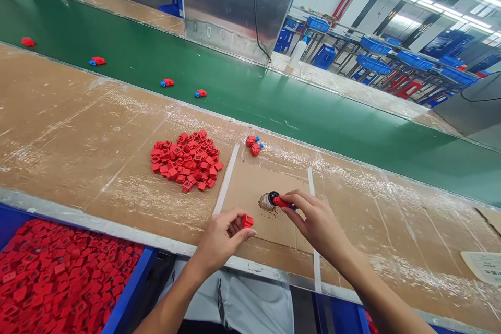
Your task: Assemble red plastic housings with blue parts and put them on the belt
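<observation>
My left hand (219,240) pinches a small red plastic block (247,221) with a square opening, between thumb and fingers. My right hand (319,222) is closed on a red and dark-blue plastic piece (279,202). Its red end touches or overlaps the black rim of a small round pot (266,199), and I cannot tell which. Brown specks surround the pot on the cardboard sheet (250,182). Two red pieces with blue ends (254,150) lie beyond the sheet. To the left is a heap of red blocks (188,159).
A green conveyor belt (324,102) crosses behind the brown worktop (97,135), carrying several red and blue pieces (167,82). At lower left a blue bin (131,292) holds many red blocks. A metal panel (235,5) and a white bottle (298,52) stand beyond the belt.
</observation>
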Demonstrator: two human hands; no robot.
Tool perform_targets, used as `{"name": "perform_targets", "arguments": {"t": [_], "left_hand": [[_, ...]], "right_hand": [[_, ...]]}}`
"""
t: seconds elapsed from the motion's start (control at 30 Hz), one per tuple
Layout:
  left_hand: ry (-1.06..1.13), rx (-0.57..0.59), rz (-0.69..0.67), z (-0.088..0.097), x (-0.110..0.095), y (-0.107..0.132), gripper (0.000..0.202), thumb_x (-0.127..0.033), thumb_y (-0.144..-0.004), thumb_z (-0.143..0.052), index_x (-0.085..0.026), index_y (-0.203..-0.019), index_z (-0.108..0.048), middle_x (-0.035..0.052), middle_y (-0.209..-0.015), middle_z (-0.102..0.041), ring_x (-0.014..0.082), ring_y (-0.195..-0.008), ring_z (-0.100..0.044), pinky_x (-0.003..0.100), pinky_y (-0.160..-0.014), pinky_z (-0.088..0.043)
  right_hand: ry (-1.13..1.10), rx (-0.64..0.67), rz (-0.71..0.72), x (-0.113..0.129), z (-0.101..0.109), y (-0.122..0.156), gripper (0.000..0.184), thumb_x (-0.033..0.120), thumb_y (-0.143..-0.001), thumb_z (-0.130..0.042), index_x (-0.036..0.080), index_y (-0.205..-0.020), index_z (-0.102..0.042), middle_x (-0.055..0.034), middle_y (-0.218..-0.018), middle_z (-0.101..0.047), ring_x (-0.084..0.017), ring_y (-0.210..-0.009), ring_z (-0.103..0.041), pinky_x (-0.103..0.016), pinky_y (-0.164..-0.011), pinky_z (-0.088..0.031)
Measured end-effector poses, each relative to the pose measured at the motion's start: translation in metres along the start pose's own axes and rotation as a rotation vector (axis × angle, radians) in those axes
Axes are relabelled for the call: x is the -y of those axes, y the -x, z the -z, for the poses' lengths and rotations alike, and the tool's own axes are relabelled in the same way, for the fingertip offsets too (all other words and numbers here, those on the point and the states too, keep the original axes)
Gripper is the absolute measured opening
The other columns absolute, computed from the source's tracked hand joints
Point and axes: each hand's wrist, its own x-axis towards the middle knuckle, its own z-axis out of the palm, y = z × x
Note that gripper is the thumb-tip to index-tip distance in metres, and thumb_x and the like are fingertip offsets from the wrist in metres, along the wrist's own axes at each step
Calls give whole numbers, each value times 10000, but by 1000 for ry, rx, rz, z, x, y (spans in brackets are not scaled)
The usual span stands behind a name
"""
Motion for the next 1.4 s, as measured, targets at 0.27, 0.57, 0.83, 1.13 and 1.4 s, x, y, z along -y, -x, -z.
{"name": "perform_targets", "arguments": {"t": [0.27,0.57,0.83,1.13,1.4], "left_hand": [[52,-13,26,1,2,1,224,-382,-833,-671,-181,-932,-668,-16,-733,-589,129,-681,-534,212,-618,-417],[331,28,115,1,13,0,276,-279,-770,-731,-156,-1010,-671,-19,-743,-562,113,-668,-524,223,-628,-455],[390,60,132,-16,2,-8,290,-246,-771,-716,-146,-1041,-686,-21,-737,-558,111,-662,-518,227,-630,-446],[402,44,110,-15,6,-6,360,-241,-766,-713,-145,-1112,-687,19,-830,-623,146,-778,-559,254,-755,-460],[357,53,114,-16,3,-6,297,-252,-760,-725,-153,-1039,-709,-10,-741,-588,126,-683,-517,225,-643,-417]], "right_hand": [[-10,-33,-31,2,5,-3,123,245,-1001,-494,215,-1071,-590,-56,-1011,-662,-204,-886,-641,-310,-741,-491],[-35,-100,-96,3,12,-4,171,304,-995,-489,219,-1083,-608,-75,-1029,-675,-206,-878,-655,-334,-744,-518],[-102,-124,-147,0,9,-3,155,300,-979,-527,231,-1085,-615,-54,-1027,-677,-191,-843,-645,-340,-757,-518],[-47,-187,-118,2,10,-2,219,322,-993,-495,222,-1167,-583,-79,-1030,-672,-212,-862,-659,-356,-771,-531],[-202,-185,-102,24,2,6,167,255,-986,-534,232,-1140,-593,-76,-1040,-652,-205,-907,-634,-333,-784,-518]]}}
